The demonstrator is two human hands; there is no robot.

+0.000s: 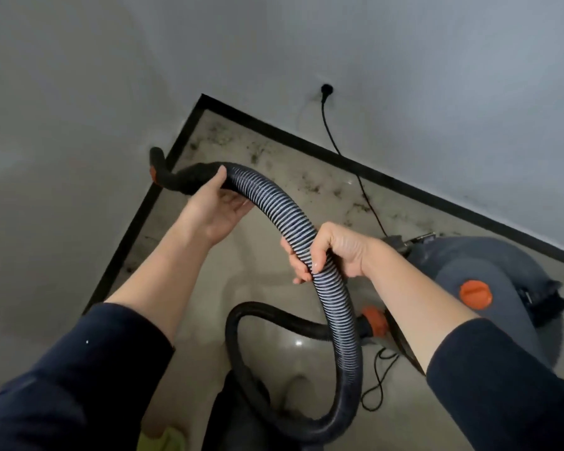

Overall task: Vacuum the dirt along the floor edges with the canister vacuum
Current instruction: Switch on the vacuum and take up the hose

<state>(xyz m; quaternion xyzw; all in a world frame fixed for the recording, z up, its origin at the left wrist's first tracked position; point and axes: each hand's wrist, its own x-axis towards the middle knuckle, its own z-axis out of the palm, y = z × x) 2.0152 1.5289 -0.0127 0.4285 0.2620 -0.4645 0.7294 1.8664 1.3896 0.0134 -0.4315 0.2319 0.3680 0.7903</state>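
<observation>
Black hose [274, 206] in both hands [214, 211] [334, 252]

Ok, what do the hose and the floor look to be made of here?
The hose: probably flexible plastic, matte, dark with pale spiral ribs, bent in a loop. The floor: glossy beige tile or polished stone, unclear which; it mirrors a bright light spot.

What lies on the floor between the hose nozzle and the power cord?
Scattered dark dirt along the black baseboard, seen in the head view.
</observation>
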